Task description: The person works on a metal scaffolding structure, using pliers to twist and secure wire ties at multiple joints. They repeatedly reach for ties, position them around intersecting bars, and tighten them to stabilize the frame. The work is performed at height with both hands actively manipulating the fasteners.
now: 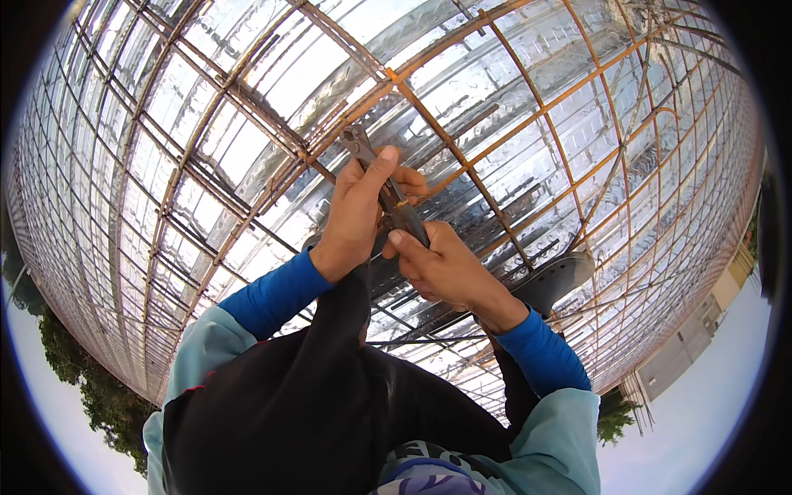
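Note:
A pair of dark metal pincers [404,216] slants across the middle of the view, with their jaws [355,139] at the upper left, near a crossing of rusty rebar [306,155]. My left hand [356,210] wraps around them just below the jaws, thumb lying along the metal. Lower down, my right hand [445,262] grips the handle ends, thumb on top. Both hands hang above the steel mesh. My palms hide part of the handles, and whether the jaws touch any bar I cannot tell.
Rebar grid spreads on every side over shiny ribbed metal decking [330,99]. A dark shoe [554,280] rests on the mesh right of my hands. A diagonal bar [615,157] crosses the grid at the right. Trees [78,363] and a building [681,351] stand beyond the edges.

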A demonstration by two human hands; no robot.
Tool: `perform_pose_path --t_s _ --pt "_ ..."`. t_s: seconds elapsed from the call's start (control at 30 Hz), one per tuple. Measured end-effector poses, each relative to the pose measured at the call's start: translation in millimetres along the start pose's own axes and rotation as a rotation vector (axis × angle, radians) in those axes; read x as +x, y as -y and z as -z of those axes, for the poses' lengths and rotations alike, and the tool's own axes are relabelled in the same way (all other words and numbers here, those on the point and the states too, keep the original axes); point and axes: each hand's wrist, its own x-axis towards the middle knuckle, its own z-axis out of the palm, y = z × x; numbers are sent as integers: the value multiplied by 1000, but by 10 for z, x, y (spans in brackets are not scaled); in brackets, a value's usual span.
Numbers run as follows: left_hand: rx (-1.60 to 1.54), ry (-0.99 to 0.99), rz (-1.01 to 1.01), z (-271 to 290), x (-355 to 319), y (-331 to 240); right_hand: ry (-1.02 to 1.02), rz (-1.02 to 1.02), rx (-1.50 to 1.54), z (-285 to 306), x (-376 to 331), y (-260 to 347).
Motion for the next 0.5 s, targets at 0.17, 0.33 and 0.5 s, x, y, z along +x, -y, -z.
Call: perform_pose_path --t_s 0.17,0.33,0.5 --pt "4 -24 -6 -8 -33 -27 38 10 6 -14 3 -31" --pt "89 -88 -8 13 -28 -9 -2 39 -98 -4 68 -119" --pt "186 -180 -109 -20 -122 37 138 -62 63 49 138 -262"
